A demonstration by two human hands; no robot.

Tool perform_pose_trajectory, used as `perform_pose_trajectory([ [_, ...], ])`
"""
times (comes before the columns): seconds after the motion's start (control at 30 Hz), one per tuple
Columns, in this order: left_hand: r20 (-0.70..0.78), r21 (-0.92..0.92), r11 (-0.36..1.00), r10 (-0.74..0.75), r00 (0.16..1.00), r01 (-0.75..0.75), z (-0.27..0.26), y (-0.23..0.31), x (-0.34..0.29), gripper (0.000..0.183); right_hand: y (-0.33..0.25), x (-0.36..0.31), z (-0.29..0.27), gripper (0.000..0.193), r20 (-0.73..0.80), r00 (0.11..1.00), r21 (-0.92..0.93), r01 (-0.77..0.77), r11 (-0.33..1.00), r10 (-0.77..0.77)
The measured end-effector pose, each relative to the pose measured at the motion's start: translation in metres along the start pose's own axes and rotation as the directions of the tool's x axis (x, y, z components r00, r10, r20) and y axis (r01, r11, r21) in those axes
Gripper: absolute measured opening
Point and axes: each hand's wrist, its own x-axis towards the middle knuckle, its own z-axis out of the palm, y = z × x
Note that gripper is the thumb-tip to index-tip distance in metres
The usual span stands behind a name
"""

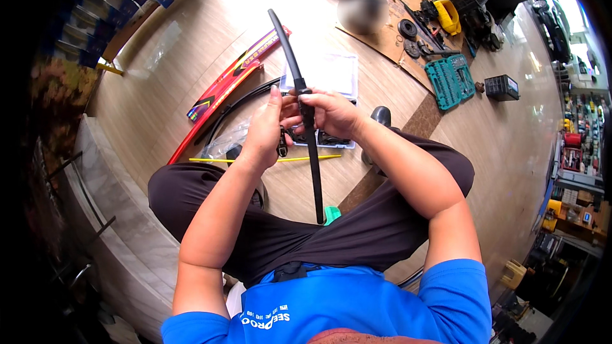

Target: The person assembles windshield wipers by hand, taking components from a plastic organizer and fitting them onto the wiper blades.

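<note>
Sitting behind the lower end of a black wiper blade (312, 153), a person in a blue shirt (331, 299) and dark trousers (280, 239) has both knees spread to either side of it. A green object (331, 215) shows just beside that lower end. The blade stands slanted in front of the body, its midsection between the hands: the right hand (333, 113) grasps the connector there, thumb on top, while the left hand (264, 129) bends its fingers against the blade's left side; I cannot tell whether they clamp it. A small black clip (282, 144) sits under the left palm, left of the blade. Beneath the blade, a thin yellow strip (312, 158) crosses behind it, and an open white case (336, 75) lies beyond its middle. Left of the blade are a clear plastic bag (224, 143), a curved black strip (239, 100) and red cardboard sleeves (226, 89). Far to the blade's right lie a teal socket case (449, 81), a brown cardboard sheet (392, 48) bearing black parts and a yellow housing (448, 17).
</note>
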Motion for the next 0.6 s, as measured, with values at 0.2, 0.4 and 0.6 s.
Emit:
perform_pose_trajectory([
  [0.2,-0.123,-0.071,0.985,0.149,0.981,-0.158,-0.008,0.019,0.004,0.061,0.004,0.015,-0.078,0.026,-0.428,0.9,-0.274,-0.049,0.96,-0.076],
  [0.4,-0.141,-0.18,0.945,0.251,0.958,-0.274,-0.013,0.046,-0.009,0.05,0.054,0.04,-0.19,0.025,-0.726,0.634,-0.489,-0.202,0.848,-0.268],
  [0.6,-0.103,-0.302,0.928,0.195,0.975,-0.217,-0.013,0.036,0.011,0.051,0.132,0.037,-0.29,0.039,-0.783,0.422,-0.614,-0.404,0.679,-0.457],
])
